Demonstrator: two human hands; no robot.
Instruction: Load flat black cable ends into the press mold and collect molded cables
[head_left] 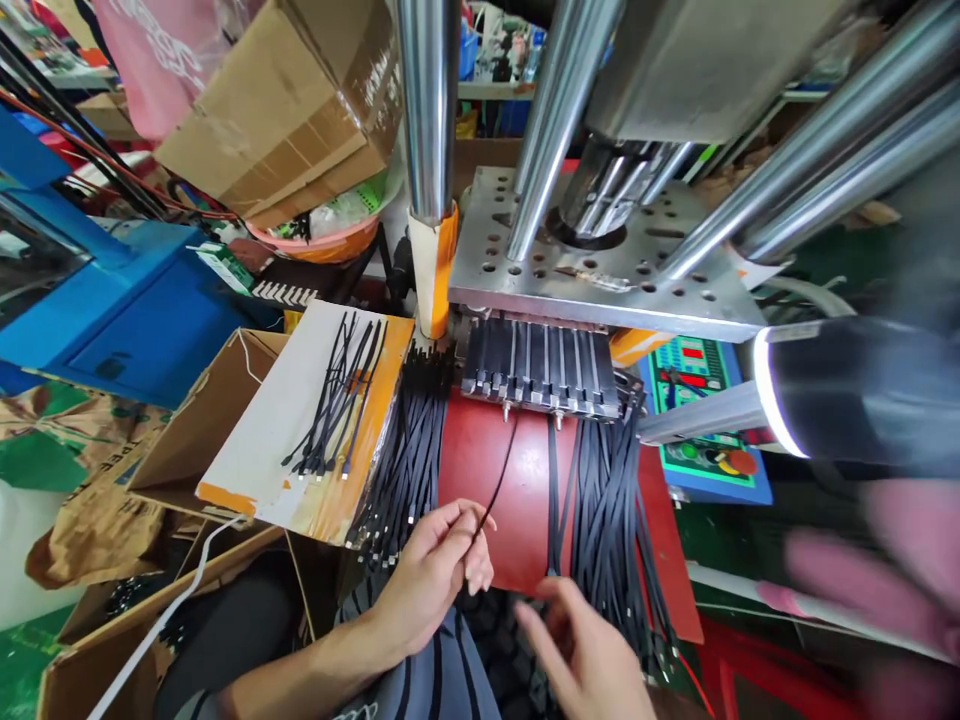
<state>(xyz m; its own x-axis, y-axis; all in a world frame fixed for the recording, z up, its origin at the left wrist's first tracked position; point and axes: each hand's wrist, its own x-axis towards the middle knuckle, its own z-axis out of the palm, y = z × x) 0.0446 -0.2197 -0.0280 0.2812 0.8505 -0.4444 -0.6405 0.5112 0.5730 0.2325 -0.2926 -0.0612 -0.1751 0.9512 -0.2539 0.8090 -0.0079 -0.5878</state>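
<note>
My left hand point(439, 560) pinches a thin black cable point(504, 470) that runs up to the metal mold point(540, 365) under the press plate. Lower right, slightly blurred, my right hand point(589, 640) has its fingers apart, with nothing seen between them. It is near the lower end of a black cable point(553, 490) hanging from the mold. Beneath the cables lies a red board point(480, 440). A thick bundle of black cables point(615, 500) hangs over its right side. Another bundle point(412, 440) lies to its left.
Several black cables lie on a white and orange board point(262, 440) at left. A steel press plate point(517, 270) with thick columns stands above the mold. On the right are a control panel point(694, 375) and a black cylinder with a bright ring point(847, 385). Cardboard boxes point(202, 420) stand left.
</note>
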